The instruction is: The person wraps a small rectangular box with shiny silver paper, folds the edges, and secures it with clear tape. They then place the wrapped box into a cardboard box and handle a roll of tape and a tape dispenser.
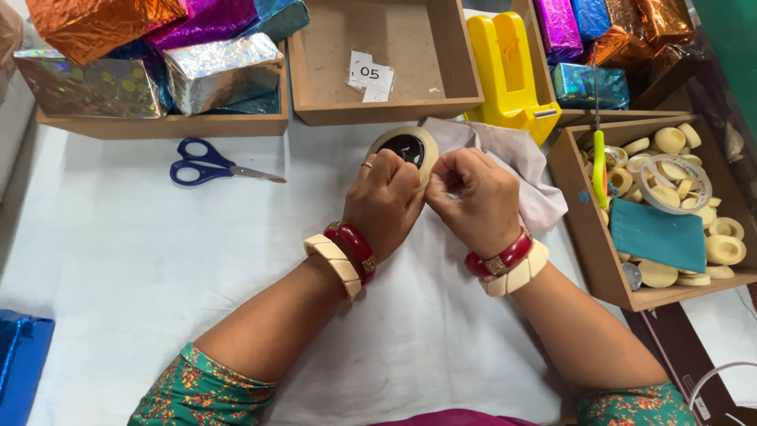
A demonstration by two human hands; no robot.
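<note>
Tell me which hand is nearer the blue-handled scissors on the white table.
Left. The left hand sits right of the blue-handled scissors, gripping the cream tape roll; the right hand is farther right.

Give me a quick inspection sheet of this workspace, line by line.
Surface: white table, covered by a white sheet.
Job's things: tape roll, cream with a dark core, held upright.
Clutter: blue scissors; yellow tape dispenser; white cloth; tray with a paper slip; tray of cream spools.
Hands: left hand grips the roll; right hand pinches at its edge.
Cables: white cord, lower right.
Surroundings: foil-wrapped boxes in trays at the back; blue foil box at left.
</note>
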